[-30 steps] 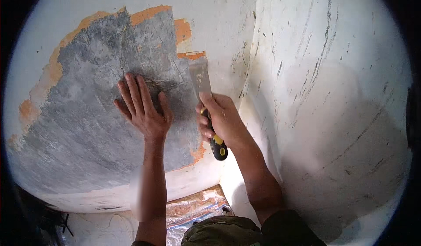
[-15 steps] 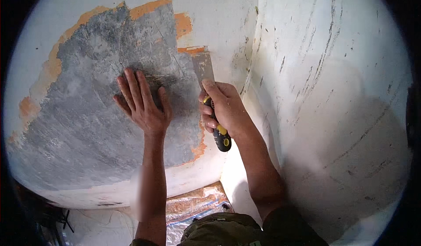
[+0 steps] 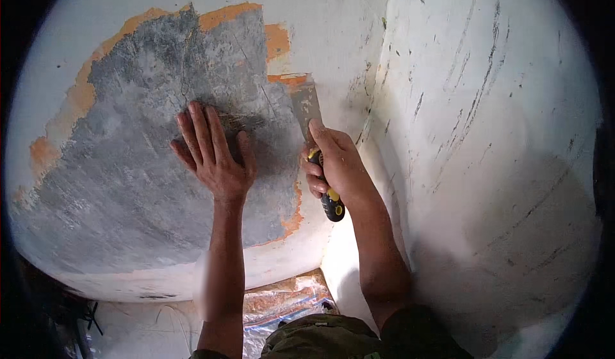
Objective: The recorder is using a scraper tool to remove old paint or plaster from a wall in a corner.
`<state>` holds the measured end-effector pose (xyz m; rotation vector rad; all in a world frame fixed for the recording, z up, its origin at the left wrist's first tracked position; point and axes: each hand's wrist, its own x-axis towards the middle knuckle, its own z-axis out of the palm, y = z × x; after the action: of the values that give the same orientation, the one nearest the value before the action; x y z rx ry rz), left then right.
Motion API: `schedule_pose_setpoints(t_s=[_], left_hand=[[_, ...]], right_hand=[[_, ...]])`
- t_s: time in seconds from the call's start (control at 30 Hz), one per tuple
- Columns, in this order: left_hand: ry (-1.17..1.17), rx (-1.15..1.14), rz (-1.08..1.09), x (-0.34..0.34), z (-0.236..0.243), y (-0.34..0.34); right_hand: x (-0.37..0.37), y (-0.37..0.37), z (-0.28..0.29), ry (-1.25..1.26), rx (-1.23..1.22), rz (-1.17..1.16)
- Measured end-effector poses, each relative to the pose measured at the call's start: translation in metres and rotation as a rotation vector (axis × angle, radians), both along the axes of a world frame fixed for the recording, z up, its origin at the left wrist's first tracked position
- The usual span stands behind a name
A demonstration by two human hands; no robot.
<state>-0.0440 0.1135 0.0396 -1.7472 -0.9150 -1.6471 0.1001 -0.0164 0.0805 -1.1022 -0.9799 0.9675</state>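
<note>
My right hand is wrapped round the black and yellow handle of a putty knife, thumb pressed on the base of its blade. The flat metal blade points up the wall, its tip by a strip of orange undercoat at the right edge of a bare grey patch. Whitish residue clings to the blade. My left hand lies flat on the grey patch, fingers spread, holding nothing. A dark rough spot and a crack in the surface show beside its fingers.
White paint surrounds the patch, with ragged orange edges between. To the right, a scuffed white wall meets it at a corner. Below lie a crumpled plastic sheet with debris and a pale floor. Dark objects stand at the lower left.
The whole view has shifted slightly. Both hands and the putty knife keep nearly the same places against the wall.
</note>
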Motion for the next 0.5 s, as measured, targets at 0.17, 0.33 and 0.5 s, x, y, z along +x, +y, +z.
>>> schedule_pose_setpoints(t_s=[0.17, 0.33, 0.5], left_hand=[[-0.004, -0.008, 0.006, -0.003, -0.002, 0.0], [-0.003, -0.009, -0.009, 0.001, -0.002, 0.0], [0.001, 0.003, 0.007, -0.005, -0.002, 0.002]], right_hand=[[-0.007, -0.005, -0.019, -0.001, -0.08, -0.001], [0.0, 0.006, 0.009, -0.05, -0.006, -0.043], [-0.004, -0.001, -0.008, -0.056, 0.006, -0.03]])
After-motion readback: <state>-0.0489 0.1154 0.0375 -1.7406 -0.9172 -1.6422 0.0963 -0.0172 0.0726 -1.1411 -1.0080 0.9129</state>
